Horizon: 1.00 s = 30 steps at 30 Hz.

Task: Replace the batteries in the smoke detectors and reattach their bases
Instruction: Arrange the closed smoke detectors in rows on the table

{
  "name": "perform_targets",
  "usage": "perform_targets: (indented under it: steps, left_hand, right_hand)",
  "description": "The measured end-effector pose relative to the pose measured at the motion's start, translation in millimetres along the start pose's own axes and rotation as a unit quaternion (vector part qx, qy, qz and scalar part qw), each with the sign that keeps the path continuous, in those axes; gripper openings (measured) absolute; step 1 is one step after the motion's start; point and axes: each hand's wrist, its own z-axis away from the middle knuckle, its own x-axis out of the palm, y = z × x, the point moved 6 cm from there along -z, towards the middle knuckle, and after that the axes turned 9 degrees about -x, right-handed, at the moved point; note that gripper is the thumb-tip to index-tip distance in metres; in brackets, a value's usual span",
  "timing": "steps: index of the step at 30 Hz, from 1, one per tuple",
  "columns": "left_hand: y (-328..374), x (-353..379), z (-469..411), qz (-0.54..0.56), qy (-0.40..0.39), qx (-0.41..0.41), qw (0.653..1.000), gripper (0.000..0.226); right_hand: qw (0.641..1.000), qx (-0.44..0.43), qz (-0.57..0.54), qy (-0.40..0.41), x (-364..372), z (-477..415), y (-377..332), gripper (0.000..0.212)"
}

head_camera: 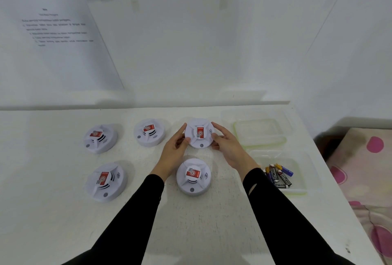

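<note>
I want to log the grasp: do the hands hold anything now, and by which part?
The far-right smoke detector, by its rim: the left hand grips its left edge, the right hand its right edge.

White matt plastic smoke detectors [199, 133] with glossy red paper labels, speckled matt table [201, 218], clear glossy plastic containers [260, 132] — batteries [279, 175] in shiny printed wrap, black cloth sleeves [282, 218].

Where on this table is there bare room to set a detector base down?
Widest bare patch: the table front, between your sleeves, before the near middle detector. Another strip lies left of the far left detector and near left detector. Crowded: the right side, with the empty container and battery container beside the held detector.
</note>
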Motion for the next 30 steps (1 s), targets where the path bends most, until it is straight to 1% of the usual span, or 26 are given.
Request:
perform_targets:
  steps: [14, 16, 18, 21, 24, 25, 28, 30]
  left_hand:
    - [-6.3, -0.1, -5.5, -0.007, -0.002, 0.005, 1.0, 0.05]
    - [-9.5, -1.4, -7.3, -0.003, 0.014, -0.002, 1.0, 0.049]
    - [-11.9, -3.5, -7.9, -0.001, 0.039, -0.007, 0.999, 0.045]
    - [-11.5, -3.7, -4.7, -0.022, 0.062, 0.009, 0.998, 0.037]
    - [-14.2, -8.5, -4.6, -0.039, 0.092, 0.019, 0.995, 0.031]
    - [-16.0, -9.8, -5.5, -0.05, 0.1, 0.019, 0.994, 0.034]
    - [-25.3, -11.9, -8.5, -0.072, 0.116, -0.009, 0.991, 0.053]
    - [-24.6, -10.5, -8.1, -0.083, 0.121, -0.025, 0.989, 0.05]
  right_hand:
    - [1.0, 0.005, 0.006, -0.007, -0.5, -1.5, -0.1, 0.037]
    - [1.0, 0.008, 0.004, 0.003, -1.1, -2.2, 1.5, 0.036]
    - [0.999, 0.018, -0.003, 0.027, -2.4, -2.9, 5.1, 0.034]
    - [0.998, 0.026, -0.005, 0.063, -2.8, -3.4, 9.9, 0.031]
    - [0.996, 0.024, 0.004, 0.081, 2.6, -2.6, 10.6, 0.028]
    - [0.996, 0.023, 0.007, 0.085, 4.6, -2.4, 10.9, 0.028]
    - [0.994, 0.036, 0.015, 0.106, 8.2, -4.3, 15.2, 0.031]
    - [0.991, 0.048, 0.029, 0.119, 9.1, -3.6, 15.6, 0.033]
